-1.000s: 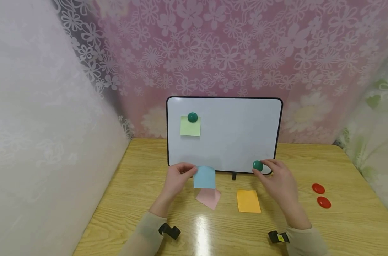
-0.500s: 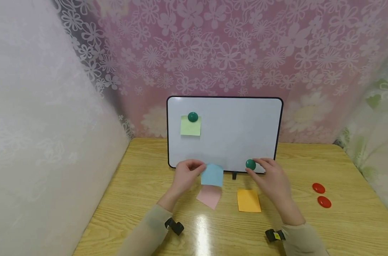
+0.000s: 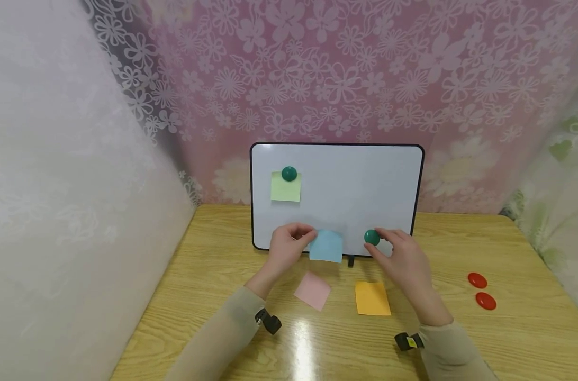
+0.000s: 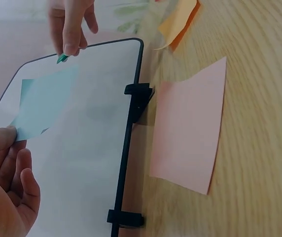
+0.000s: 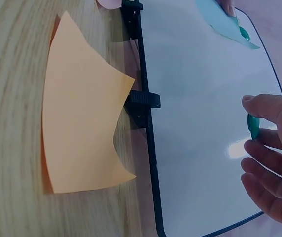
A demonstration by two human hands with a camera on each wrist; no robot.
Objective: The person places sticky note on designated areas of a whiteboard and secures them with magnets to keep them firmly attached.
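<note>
1 blue note (image 3: 326, 247) pinched in left hand (image 3: 287, 247); 1 green magnet (image 3: 372, 237) pinched in right hand (image 3: 407, 263).

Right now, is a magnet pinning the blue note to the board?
No, the left hand pinches the blue note while the right hand holds a green magnet apart from it.

By a pale wood-grained table (image 3: 213, 243), a black-framed whiteboard (image 3: 355, 190) is borne toward the back, with a pink note (image 3: 313, 291) and an orange note (image 3: 372, 298) laid apart before it and two red discs (image 3: 477, 280) placed side by side at the right.
</note>
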